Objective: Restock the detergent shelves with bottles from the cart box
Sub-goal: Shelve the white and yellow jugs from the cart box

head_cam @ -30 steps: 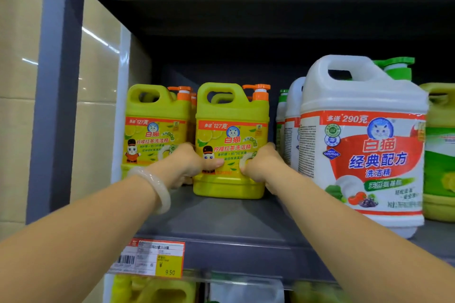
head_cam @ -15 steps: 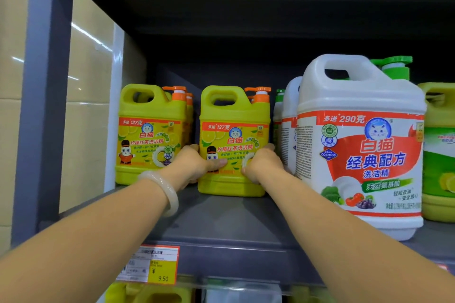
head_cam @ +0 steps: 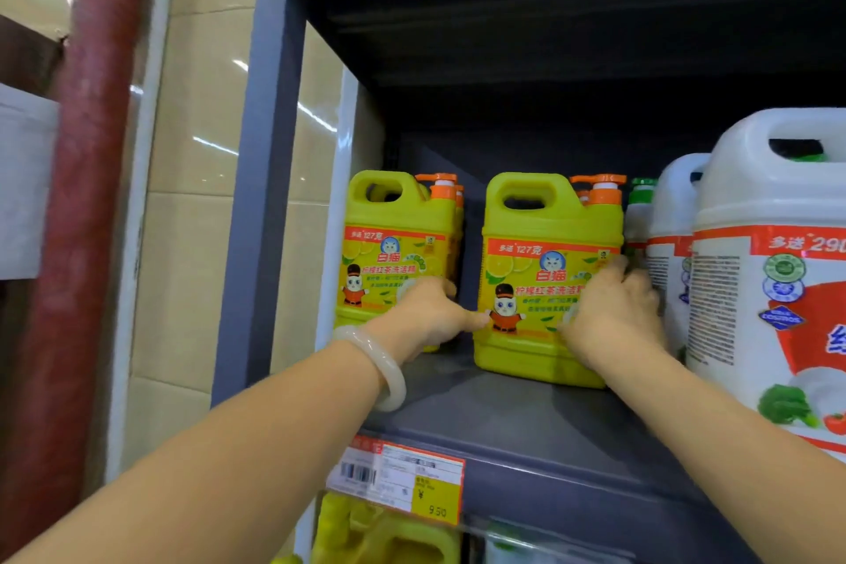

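Head view, the only one: a yellow-green plastic detergent jug with a moulded handle and orange pump cap stands upright on the grey metal shelf, and it serves as the landmark here. The left hand grips the jug's left edge, thumb lying across the label; the right hand curls round its right edge, fingers wedged between the jug and the tall white plastic bottle with a green cap just beside it. Left of the jug, apart by a narrow gap, stands a matching yellow-green jug. Further right loom large white jugs with red labels.

Judged from its size, the full jug is probably heavy, its walls stiff and smooth, perhaps slippery. Clasping both sides suits sliding it; the top handle looks safer for lifting.
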`<state>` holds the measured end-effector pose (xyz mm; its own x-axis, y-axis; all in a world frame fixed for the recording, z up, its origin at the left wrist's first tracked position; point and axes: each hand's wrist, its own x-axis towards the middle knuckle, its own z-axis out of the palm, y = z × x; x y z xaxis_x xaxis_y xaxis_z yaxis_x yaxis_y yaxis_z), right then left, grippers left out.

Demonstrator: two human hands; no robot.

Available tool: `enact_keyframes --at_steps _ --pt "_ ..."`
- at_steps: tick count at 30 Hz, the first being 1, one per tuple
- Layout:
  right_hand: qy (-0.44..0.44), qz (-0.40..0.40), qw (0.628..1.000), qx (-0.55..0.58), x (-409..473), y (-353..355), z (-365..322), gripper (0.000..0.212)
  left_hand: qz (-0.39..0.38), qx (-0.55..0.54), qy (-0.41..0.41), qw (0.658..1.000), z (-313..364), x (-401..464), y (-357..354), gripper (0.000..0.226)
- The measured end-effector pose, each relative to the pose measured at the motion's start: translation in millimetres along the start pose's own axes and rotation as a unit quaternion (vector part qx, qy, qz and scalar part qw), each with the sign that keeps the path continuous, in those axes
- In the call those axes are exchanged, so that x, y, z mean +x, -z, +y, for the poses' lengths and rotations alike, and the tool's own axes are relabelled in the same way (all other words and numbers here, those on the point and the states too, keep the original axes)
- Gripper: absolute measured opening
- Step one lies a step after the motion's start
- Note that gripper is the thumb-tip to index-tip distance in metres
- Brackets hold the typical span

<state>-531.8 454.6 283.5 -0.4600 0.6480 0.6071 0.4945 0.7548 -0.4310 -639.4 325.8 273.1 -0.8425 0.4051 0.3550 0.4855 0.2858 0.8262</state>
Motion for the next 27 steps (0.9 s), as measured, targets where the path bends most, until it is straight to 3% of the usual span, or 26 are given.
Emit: enact_keyframes --at_steps 5,9,13,16,23,27 --pt "0.174 0.045 0.983 -0.047 -20 8 -22 0.065 0.115 0.008 -0.004 0.993 -11 3 27 0.057" --pt "0.257 -0.057 0.964 0.043 -32 1 -51 0.064 0.173 0.018 -0.005 0.985 -17 10 44 0.072" --pt "0.207 -0.227 0.946 0.101 -28 -15 -78 0.074 0.209 0.036 0.054 0.976 -25 30 56 0.08" --pt "0.168 -0.31 0.928 0.119 -21 -25 -90 0.085 0.212 0.036 0.105 0.971 -34 42 70 0.082" --pt "0.103 -0.34 0.916 0.188 1 -55 -91 0.101 0.121 0.022 0.112 0.986 -52 56 71 0.121" --pt "0.073 -0.34 0.903 0.254 4 -73 -88 0.103 0.114 0.037 0.124 0.985 -56 63 69 0.116"
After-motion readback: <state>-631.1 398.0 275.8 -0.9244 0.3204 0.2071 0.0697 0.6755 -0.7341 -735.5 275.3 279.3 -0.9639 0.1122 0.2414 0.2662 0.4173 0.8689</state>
